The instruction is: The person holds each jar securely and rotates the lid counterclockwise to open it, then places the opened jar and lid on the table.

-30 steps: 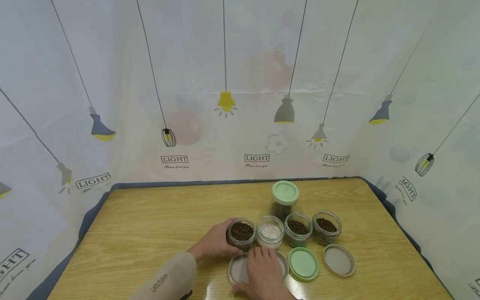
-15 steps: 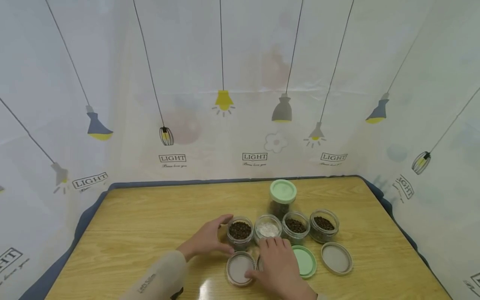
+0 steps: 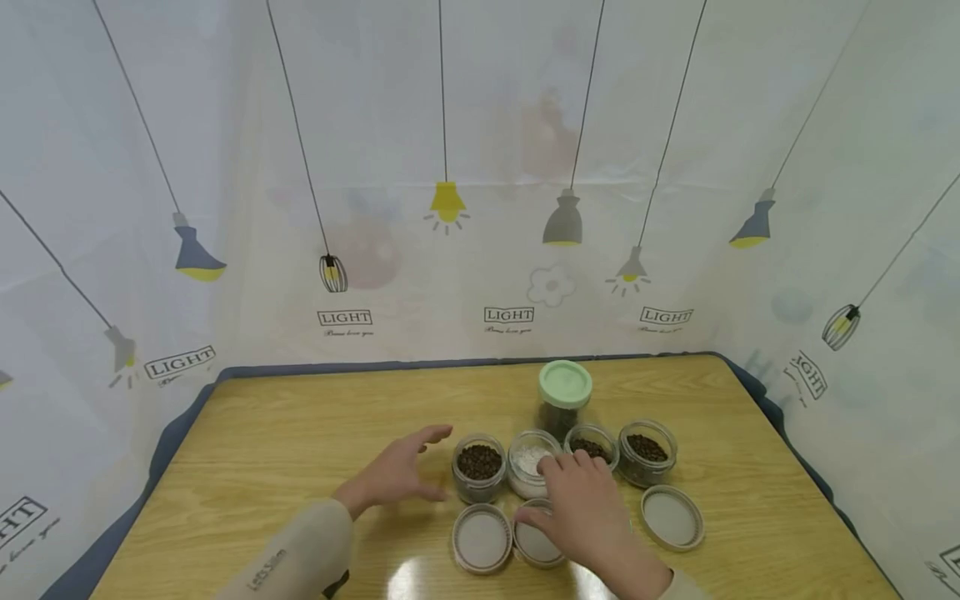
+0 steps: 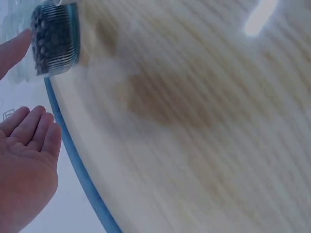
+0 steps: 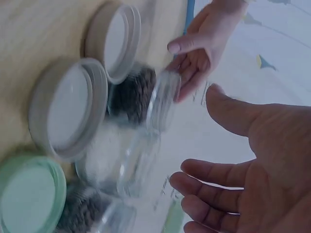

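My left hand (image 3: 392,477) is just left of an open glass jar of dark coffee beans (image 3: 479,463), thumb and fingers spread, with a small gap between them. To its right stands an open jar of white grains (image 3: 529,460). My right hand (image 3: 588,510) hovers above a green lid (image 5: 29,196), its fingers loosely extended and holding nothing. In the head view that hand hides the lid and overlaps a second open jar of beans (image 3: 589,442). Two upturned pale lids (image 3: 482,540) lie in front of the left jars.
Another open bean jar (image 3: 647,452) stands at the row's right end, with a pale lid (image 3: 672,517) before it. Behind the row is a taller jar with a green lid (image 3: 565,386). A printed curtain (image 3: 420,325) closes off the wooden table's (image 3: 315,408) back.
My left hand has let go of the left bean jar and drawn away leftward. The right hand has moved off the pale lids to the right, over the green lid.
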### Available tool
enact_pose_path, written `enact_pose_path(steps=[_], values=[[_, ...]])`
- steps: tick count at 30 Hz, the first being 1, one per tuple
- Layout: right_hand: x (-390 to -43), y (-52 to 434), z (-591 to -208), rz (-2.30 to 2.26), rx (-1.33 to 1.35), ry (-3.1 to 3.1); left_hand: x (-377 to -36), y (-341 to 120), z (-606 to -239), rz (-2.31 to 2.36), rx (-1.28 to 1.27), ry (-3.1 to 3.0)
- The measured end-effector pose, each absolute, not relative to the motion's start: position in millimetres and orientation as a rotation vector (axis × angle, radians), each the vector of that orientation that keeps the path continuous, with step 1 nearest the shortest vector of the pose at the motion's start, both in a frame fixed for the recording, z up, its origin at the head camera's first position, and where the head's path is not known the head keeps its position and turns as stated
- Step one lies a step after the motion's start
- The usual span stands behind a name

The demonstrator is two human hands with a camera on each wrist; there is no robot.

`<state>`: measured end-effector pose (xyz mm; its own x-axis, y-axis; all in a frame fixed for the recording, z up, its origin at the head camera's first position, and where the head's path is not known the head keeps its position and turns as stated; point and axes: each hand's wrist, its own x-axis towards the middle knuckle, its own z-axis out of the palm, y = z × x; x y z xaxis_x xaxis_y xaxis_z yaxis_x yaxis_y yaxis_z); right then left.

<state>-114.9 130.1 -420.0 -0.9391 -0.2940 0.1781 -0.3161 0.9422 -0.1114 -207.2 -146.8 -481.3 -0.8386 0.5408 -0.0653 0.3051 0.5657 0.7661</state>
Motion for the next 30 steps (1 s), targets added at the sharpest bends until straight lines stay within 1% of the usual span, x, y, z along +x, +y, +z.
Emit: enact_pose_path(steps=[5,14,21,30], values=[[-131.2,148.0,-405.6,0.211,0.394,-2.926,-216.3,-151.7,-466.7,1.213,0.622,2.577],[-161.8,178.3,-388.2,0.148,0.294,-3.072,-242.6,-147.7,-449.1,1.244,0.581,2.630],[-190.1,188.6,-390.6,0.083,0.290,-2.958,-262.0,-123.3,-440.4,1.223,0.574,2.617],[-220.4,179.8,-395.8,0.200,0.182,-3.192,-282.6,-92.8,-440.3,1.210,0.533,2.595]])
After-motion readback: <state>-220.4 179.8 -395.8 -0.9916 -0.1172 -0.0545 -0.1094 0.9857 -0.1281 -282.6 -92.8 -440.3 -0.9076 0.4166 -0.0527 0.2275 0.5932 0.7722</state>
